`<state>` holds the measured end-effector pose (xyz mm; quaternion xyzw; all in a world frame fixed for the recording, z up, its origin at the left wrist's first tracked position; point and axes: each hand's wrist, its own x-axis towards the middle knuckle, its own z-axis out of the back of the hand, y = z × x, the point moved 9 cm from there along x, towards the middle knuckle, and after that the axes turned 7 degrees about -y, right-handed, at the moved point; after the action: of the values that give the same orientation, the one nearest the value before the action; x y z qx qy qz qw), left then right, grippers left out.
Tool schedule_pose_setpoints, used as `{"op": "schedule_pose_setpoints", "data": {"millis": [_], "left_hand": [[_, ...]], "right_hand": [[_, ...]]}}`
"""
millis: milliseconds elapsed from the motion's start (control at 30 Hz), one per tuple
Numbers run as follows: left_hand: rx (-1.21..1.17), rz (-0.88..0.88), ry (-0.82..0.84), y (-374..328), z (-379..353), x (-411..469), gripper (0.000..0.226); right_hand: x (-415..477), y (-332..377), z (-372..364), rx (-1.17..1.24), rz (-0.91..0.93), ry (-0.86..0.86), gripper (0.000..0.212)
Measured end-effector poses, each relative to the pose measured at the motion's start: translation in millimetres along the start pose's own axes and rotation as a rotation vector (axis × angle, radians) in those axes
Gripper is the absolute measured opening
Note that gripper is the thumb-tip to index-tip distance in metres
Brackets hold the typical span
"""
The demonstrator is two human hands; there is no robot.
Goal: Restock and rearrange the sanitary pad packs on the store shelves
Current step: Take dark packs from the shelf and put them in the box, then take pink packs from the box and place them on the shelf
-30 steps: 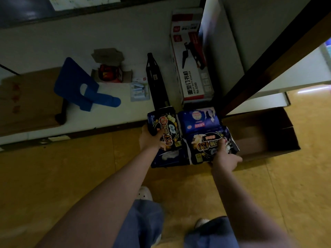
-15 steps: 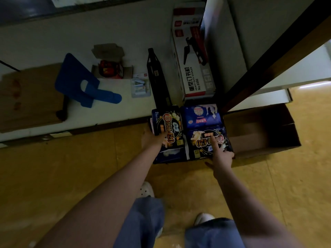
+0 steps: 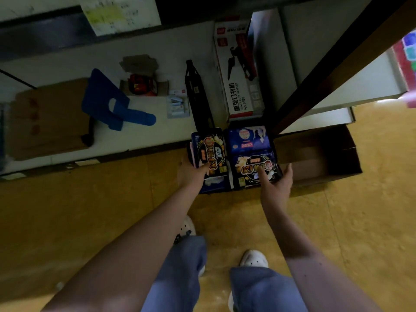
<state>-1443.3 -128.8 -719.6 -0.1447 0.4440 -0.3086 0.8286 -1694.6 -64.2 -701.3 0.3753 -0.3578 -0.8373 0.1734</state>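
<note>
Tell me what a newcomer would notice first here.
Two bare hands at a cardboard box of dark sanitary pad packs on the yellow floor: the left hand grips the left 420 pack, the right hand spreads open over the right 420 pack. Behind them a red-and-white stapler box sits on the white bottom shelf.

The pad packs look glossy plastic, the box matt cardboard, the floor smooth.
</note>
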Motion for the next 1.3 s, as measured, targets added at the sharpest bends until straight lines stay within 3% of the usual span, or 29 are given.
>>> {"op": "schedule_pose_setpoints", "data": {"millis": [100, 267, 633, 800, 900, 1133, 1300], "left_hand": [[0.036, -0.034, -0.011, -23, 21, -29, 0.063], [-0.044, -0.152, -0.028, -68, 62, -83, 0.082], [-0.325, -0.372, -0.131, -182, 190, -232, 0.060], [-0.483, -0.397, -0.154, -246, 249, -286, 0.056], [-0.566, -0.513, -0.171, -281, 282, -329, 0.055], [-0.525, -0.749, -0.245, -345, 351, -398, 0.068], [-0.615, -0.821, -0.359, -357, 398, -426, 0.058]], "right_hand": [[-18, 26, 14, 0.041, 0.019, 0.016, 0.087], [-58, 77, 38, 0.132, 0.040, 0.097, 0.078], [-184, 250, 86, 0.220, 0.256, 0.298, 0.065], [-239, 345, 120, 0.258, 0.397, 0.372, 0.058], [-273, 398, 136, 0.286, 0.512, 0.406, 0.059], [-334, 497, 169, 0.369, 0.748, 0.420, 0.047], [-370, 544, 190, 0.436, 0.877, 0.472, 0.039]]}}
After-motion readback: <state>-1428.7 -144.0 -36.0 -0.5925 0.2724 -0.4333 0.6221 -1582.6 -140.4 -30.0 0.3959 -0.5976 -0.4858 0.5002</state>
